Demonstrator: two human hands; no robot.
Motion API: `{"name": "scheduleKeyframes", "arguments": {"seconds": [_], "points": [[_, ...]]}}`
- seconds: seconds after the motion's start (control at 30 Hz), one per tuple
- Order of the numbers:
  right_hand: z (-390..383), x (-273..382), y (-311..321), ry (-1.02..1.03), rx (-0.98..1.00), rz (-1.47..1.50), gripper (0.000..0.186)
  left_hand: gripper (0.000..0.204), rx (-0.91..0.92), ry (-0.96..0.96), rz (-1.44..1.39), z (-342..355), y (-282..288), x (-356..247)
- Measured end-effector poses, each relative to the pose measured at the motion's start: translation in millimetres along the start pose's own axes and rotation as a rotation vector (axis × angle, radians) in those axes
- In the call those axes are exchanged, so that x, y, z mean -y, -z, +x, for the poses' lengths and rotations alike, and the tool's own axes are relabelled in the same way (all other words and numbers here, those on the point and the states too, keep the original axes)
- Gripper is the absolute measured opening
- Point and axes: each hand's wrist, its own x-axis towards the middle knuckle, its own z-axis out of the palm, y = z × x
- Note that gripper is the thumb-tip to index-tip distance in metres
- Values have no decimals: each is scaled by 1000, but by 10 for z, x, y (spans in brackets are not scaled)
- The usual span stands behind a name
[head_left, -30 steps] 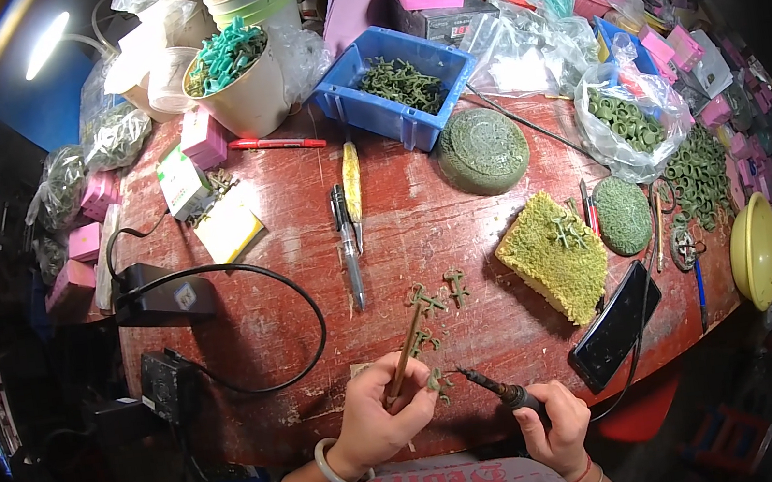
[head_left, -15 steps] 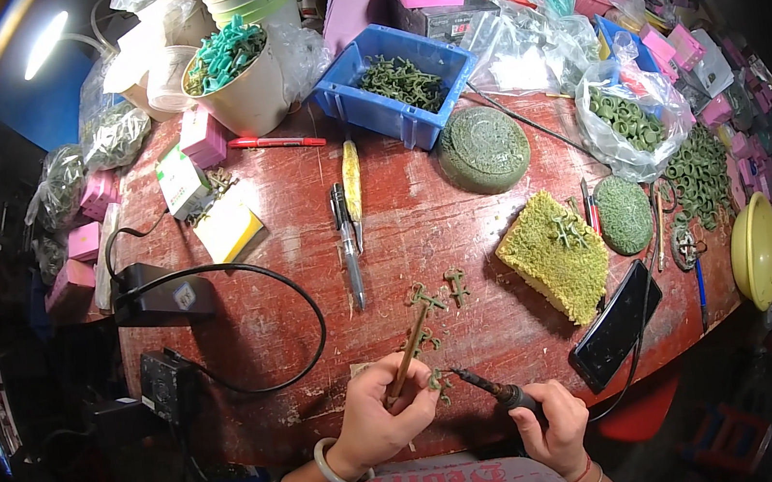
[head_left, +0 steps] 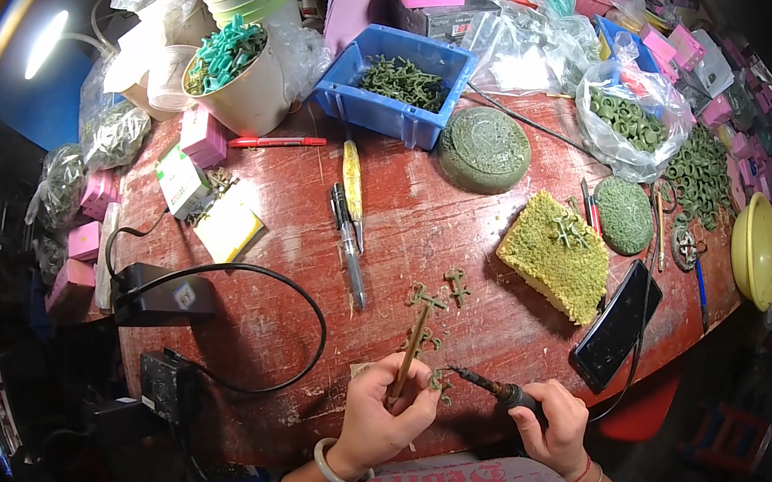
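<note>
My left hand (head_left: pixel 386 405) is closed around a thin wooden stick (head_left: pixel 410 355), which tilts up and away from me. Small green branching wax-like pieces (head_left: pixel 439 382) are at its fingertips and along the stick. Held in my right hand (head_left: pixel 556 423) is a soldering-iron-like pen (head_left: pixel 498 389) with a dark handle. Its thin tip points left, right beside the green piece at my left fingertips; whether they touch I cannot tell. Just past the stick's far end, a similar loose green piece (head_left: pixel 456 287) lies on the red table (head_left: pixel 306 222).
A yellow-green sponge (head_left: pixel 555 263) bearing small green pieces and a black phone (head_left: pixel 616 323) lie to the right. A black cable (head_left: pixel 310 295) loops at left. Pens (head_left: pixel 348 246) lie mid-table. Farther back stand a blue bin (head_left: pixel 369 112) and a white bucket (head_left: pixel 245 99) of green pieces.
</note>
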Motion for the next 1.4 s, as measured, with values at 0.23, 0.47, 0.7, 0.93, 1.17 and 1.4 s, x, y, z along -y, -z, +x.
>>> {"name": "scheduleKeyframes", "arguments": {"seconds": [0.23,0.47,0.7,0.93,1.17,1.4], "points": [[1,-3,-4,-8,4,-9,24,18,-6,-1,-3,-6,2,13],[4,-3,2,-3,2,-18,24,17,3,22,-18,0,-2,-14],[-11,-3,-2,-30,-47,9,23,14,-3,28,-48,-4,9,-7],[-58,-18,0,-199,-96,91,20,10,76,119,-356,4,74,-55],[-48,-15,12,-223,-99,114,20,12,96,131,-397,8,79,-54],[-7,-8,1,-218,-110,111,22,13,92,133,-414,17,56,-60]]}}
